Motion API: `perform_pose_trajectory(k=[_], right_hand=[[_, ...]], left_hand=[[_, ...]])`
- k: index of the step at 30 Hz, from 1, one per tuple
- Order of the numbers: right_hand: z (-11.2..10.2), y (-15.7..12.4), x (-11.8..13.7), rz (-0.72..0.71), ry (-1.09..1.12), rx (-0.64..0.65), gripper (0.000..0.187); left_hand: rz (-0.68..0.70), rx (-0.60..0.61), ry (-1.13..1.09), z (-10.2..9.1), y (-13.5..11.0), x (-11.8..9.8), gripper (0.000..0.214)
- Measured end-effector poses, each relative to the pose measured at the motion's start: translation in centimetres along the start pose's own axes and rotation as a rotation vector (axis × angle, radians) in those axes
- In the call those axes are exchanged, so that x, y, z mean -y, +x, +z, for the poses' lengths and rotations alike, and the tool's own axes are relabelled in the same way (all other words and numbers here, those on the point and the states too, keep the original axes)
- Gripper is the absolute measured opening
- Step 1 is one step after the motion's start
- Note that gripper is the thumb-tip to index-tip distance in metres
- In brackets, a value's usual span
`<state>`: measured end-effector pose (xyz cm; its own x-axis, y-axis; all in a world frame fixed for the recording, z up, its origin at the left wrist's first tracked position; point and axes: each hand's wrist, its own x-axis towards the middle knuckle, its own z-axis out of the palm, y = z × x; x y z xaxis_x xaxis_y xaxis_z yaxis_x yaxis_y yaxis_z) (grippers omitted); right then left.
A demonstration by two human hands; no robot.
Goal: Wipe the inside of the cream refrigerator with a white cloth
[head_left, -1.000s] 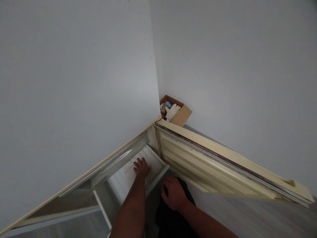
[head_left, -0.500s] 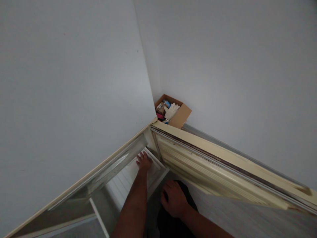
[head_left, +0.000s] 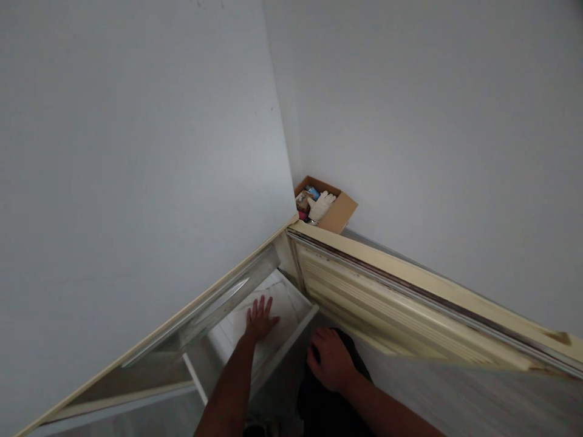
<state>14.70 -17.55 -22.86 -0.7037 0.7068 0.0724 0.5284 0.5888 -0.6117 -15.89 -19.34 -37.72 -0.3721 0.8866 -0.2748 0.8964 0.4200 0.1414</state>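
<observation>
My left hand lies open, palm down and fingers spread, inside a pulled-out white drawer. Beneath it is a flat white sheet-like surface with thin dark lines; I cannot tell what it is. My right hand rests on my dark-clothed knee, fingers bent and held together, with nothing seen in it. An open cream door with a ridged inner side stands to the right of the drawer.
Behind the door's hinge corner, a cardboard box holds a pale work glove, a blue can and other small items. A tall white panel rises on the left. A grey wood-look floor lies at the lower right.
My left hand has drawn back from the drawer's far end toward its middle, and its fingers are spread wider. The right hand stays on the knee. The view has shifted slightly.
</observation>
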Motion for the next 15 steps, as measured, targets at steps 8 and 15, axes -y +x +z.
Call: perform_pose_trajectory(k=[8,15], right_hand=[[0.2,0.4,0.6,-0.014,-0.012,0.011,0.004],[0.4,0.6,1.2,-0.026,-0.025,0.017,0.007]], left_hand=[[-0.252,-0.13,0.079,-0.7,-6.8,6.7,0.078],[-0.217,-0.021,0.19,1.5,-9.8,5.5,0.07]])
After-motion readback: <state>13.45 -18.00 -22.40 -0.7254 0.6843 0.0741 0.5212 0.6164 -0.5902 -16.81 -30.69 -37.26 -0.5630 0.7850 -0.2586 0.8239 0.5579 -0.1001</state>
